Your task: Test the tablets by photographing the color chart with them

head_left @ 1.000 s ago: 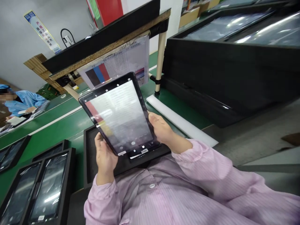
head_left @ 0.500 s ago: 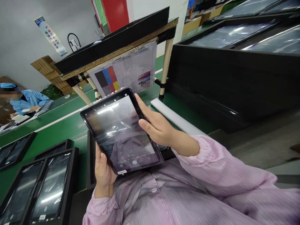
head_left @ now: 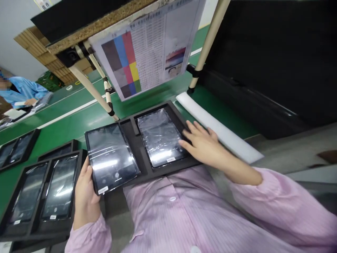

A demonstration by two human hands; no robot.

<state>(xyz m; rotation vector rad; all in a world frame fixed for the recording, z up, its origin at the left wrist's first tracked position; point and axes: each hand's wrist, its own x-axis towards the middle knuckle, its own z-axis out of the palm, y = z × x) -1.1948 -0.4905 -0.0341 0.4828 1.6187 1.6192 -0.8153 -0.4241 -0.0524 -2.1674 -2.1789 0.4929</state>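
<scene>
My left hand (head_left: 85,189) grips the lower left edge of a tablet (head_left: 112,156) with a dark, glossy screen and a small white label. That tablet lies over the left part of a black foam tray (head_left: 140,149), covering much of its left compartment. In the right compartment rests a second tablet (head_left: 159,133) under wrinkled clear film, also labelled. My right hand (head_left: 204,144), fingers spread and holding nothing, is over the tray's right rim, its fingertips close to the second tablet's right edge. Whether they touch it I cannot tell.
A white foam strip (head_left: 216,126) lies right of the tray, before a large black box (head_left: 268,63). A pipe-legged stand with a colour chart (head_left: 147,52) rises behind. More trayed tablets (head_left: 59,186) sit left. A person in blue (head_left: 28,89) is at far left.
The tablet held up in both hands has moved down and left, over the tray. My right hand has let go of it and moved right. The view has tilted downward.
</scene>
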